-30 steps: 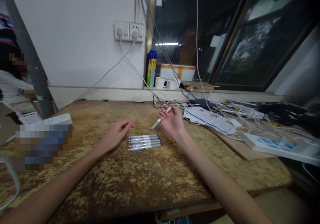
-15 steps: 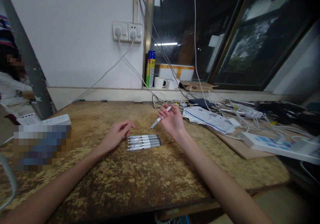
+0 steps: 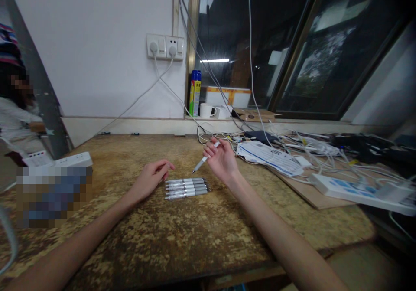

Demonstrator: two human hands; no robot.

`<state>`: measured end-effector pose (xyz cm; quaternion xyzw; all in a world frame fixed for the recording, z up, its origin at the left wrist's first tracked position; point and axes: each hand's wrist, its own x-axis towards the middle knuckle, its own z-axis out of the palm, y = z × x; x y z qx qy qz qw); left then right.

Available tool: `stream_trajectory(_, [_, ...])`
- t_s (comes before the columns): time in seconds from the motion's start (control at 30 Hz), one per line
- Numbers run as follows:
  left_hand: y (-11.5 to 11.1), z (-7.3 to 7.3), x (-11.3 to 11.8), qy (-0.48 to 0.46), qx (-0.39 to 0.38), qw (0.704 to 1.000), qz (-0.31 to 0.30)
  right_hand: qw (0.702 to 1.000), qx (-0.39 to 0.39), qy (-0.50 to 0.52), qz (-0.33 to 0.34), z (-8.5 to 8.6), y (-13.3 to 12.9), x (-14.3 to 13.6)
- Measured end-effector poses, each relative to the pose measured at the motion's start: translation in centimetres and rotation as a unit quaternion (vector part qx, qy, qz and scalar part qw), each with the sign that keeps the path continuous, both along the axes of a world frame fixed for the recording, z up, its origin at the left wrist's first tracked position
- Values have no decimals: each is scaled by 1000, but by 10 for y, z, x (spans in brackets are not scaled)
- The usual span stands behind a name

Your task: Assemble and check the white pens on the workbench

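Several white and grey pens (image 3: pixel 186 188) lie side by side in a row on the worn wooden table (image 3: pixel 182 230). My right hand (image 3: pixel 222 161), palm turned up, holds one more pen (image 3: pixel 199 165) between its fingers, its tip pointing down and to the left above the row. My left hand (image 3: pixel 151 177) rests at the left ends of the lying pens, fingers curled loosely with thumb and forefinger slightly apart, and nothing shows in it.
Papers (image 3: pixel 269 157), tangled cables and a power strip (image 3: pixel 354 189) cover the right side. Another power strip (image 3: pixel 76 158) is at the left, beside a blurred patch. A spray can (image 3: pixel 195 93) and a white mug (image 3: pixel 206 110) stand on the sill. A person sits at far left.
The view has tilted slightly, so the scene sits a little lower. My right hand still holds the pen, and my left hand has hardly moved.
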<state>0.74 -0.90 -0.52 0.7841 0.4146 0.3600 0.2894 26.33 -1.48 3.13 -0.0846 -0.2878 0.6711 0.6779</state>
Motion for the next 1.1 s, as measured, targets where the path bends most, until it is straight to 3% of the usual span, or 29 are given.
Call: stream_trajectory(1.1, [-3, 4, 4, 17, 6, 1000, -6, 1000, 15, 16, -4, -1, 1, 3])
